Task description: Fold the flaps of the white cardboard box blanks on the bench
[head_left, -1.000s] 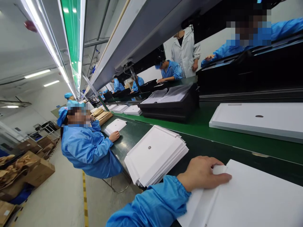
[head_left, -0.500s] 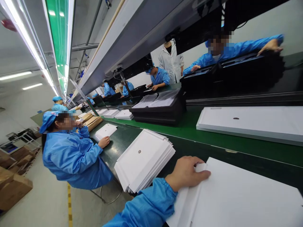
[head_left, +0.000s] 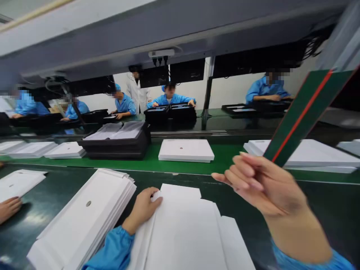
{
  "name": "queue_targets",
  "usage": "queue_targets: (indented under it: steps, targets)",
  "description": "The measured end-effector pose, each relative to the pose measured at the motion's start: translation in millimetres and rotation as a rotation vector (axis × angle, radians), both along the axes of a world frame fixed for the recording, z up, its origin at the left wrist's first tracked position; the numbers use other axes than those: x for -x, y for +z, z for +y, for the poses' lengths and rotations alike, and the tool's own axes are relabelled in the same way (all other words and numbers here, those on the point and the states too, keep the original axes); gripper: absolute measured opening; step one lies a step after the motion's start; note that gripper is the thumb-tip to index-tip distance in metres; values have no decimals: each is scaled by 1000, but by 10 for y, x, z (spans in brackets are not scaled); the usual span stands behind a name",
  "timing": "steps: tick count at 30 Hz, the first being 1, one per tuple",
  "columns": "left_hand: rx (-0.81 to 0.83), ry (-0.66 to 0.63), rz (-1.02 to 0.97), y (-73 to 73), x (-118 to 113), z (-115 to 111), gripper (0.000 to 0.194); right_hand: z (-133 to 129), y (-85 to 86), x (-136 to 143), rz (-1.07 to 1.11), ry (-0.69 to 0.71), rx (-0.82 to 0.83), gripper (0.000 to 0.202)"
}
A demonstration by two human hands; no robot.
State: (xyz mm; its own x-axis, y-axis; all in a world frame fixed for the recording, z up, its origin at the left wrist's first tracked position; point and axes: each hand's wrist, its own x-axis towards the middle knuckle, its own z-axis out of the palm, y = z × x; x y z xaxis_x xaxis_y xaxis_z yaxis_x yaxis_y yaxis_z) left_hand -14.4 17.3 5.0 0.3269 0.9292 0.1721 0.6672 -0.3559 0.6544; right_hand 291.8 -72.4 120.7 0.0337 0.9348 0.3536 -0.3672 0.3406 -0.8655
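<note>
My left hand (head_left: 144,206) is closed on the left edge of a flat white carton blank (head_left: 185,225), its thumb on top. The blank has folded side strips and flaps and lies on the dark green bench in front of me. My right hand (head_left: 270,183) is raised above the bench to the right of the blank, apart from it. Its fingers are loosely curled, one stretched out to the left, and nothing shows in them. Left of my left hand lies a stack of white carton blanks (head_left: 81,213), the top one with a small dark oval mark.
White boxes (head_left: 185,150) and a black tray (head_left: 120,144) with white sheets stand on the green strip (head_left: 225,155) behind the bench. A slanted green post with a red line (head_left: 300,116) rises at right. A co-worker's hand (head_left: 9,208) rests at far left; other people sit opposite.
The view has swung to the right and levelled. My right hand has come into view, raised. My left hand still grips the blank's edge.
</note>
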Motion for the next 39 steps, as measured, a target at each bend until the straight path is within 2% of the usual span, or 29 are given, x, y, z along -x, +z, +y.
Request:
queue_targets:
  steps: [3, 6, 11, 16, 21, 24, 30, 39]
  targets:
    - [-16, -16, 10, -2, -7, 4, 20, -129, 220, -11, -7, 135, 82, 40]
    - [-30, -8, 25, 25, -21, -29, 21, -209, 346, 55, -100, 195, 52, 38]
    - [-16, -21, 46, 82, -35, -50, 22, -333, 424, 68, -255, 225, 15, 42]
    - [-1, -18, 69, 105, -44, -64, 23, -324, 423, 35, -267, 226, 24, 43]
    - [-32, -5, 87, 88, -44, -53, 25, -324, 283, 49, -207, 73, 74, 28]
    - [-21, 0, 79, 89, -42, -24, 31, -464, 144, 71, -127, -10, 158, 30]
    - [29, -16, 79, 127, -34, 54, 49, -1024, -2, 151, 45, -174, 219, 35]
    - [18, 21, 228, 247, -60, 137, 51, -1827, -323, 410, 283, -343, 250, 45]
